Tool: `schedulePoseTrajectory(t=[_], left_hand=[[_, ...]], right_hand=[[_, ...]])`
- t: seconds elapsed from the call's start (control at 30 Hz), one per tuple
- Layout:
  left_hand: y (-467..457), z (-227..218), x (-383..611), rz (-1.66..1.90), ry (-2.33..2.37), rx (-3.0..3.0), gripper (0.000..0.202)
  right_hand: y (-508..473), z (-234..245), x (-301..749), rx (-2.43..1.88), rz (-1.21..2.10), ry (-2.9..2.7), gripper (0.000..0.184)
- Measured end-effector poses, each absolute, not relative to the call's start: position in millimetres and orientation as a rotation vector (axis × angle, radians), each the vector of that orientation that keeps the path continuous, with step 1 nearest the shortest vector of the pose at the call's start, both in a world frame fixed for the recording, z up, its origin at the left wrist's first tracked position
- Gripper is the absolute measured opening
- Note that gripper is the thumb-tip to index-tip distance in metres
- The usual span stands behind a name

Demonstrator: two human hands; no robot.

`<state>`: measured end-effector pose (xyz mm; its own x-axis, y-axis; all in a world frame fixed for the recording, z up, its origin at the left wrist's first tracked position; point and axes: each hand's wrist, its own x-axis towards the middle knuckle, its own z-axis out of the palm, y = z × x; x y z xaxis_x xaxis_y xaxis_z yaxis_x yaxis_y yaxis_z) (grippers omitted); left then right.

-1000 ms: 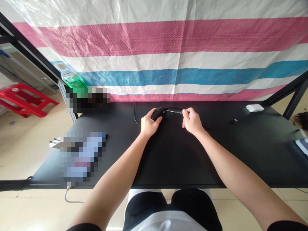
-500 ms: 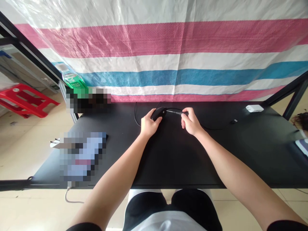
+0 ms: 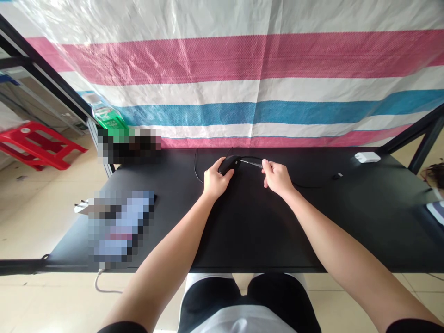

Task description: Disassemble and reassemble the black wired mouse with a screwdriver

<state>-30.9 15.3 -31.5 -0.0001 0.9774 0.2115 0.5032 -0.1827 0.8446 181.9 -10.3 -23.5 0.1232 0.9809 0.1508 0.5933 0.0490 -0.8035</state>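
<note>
A black computer mouse (image 3: 229, 163) lies near the back of the black table (image 3: 249, 222), and my left hand (image 3: 215, 178) is closed over its near side. A thin screwdriver (image 3: 252, 162) points its tip into the mouse. My right hand (image 3: 276, 176) pinches the screwdriver's handle end just right of the mouse. The mouse's black cable (image 3: 312, 185) runs right across the table to a plug (image 3: 337, 175), and a loop of it curls behind my left hand.
A small white box (image 3: 367, 157) sits at the table's back right corner. Blurred-out items lie at the left edge (image 3: 118, 226) and back left (image 3: 128, 144). A striped tarp (image 3: 243, 83) hangs behind. A red stool (image 3: 38, 145) stands on the floor, left.
My right hand shifted slightly on the screwdriver handle, fingers turning a little. My left hand and the mouse have stayed put.
</note>
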Motion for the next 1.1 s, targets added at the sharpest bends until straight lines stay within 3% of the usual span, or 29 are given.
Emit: schedulePoseTrajectory(t=[0.1,0.23,0.37,0.6,0.83,1.03,1.1], left_hand=[[15.0,-31.0,-30.8,1.114,1.519,1.735,0.051],[15.5,-31.1,-30.9,1.126,1.520,1.740,0.050],[15.7,-31.4,-30.9,1.108,1.532,1.742,0.050],[13.7,-30.5,-30.8,1.120,1.537,1.763,0.052],[14.2,-30.7,-30.7,1.119,1.525,1.757,0.052],[15.1,-30.8,-31.1,1.153,1.517,1.737,0.051],[15.0,-30.8,-31.3,1.143,1.528,1.746,0.051]], right_hand=[[-9.5,-26.0,183.0,-1.590,0.652,-1.546,0.055],[-9.5,-28.8,183.6,-1.468,0.796,-1.476,0.032],[-10.3,-26.5,183.1,-1.467,0.800,-1.500,0.028],[-7.6,-23.4,185.4,-1.604,0.597,-1.591,0.044],[-8.4,-23.8,183.6,-1.606,0.638,-1.561,0.056],[-11.6,-22.4,182.4,-1.531,0.823,-1.457,0.020],[-10.7,-22.9,183.4,-1.568,0.786,-1.483,0.018]])
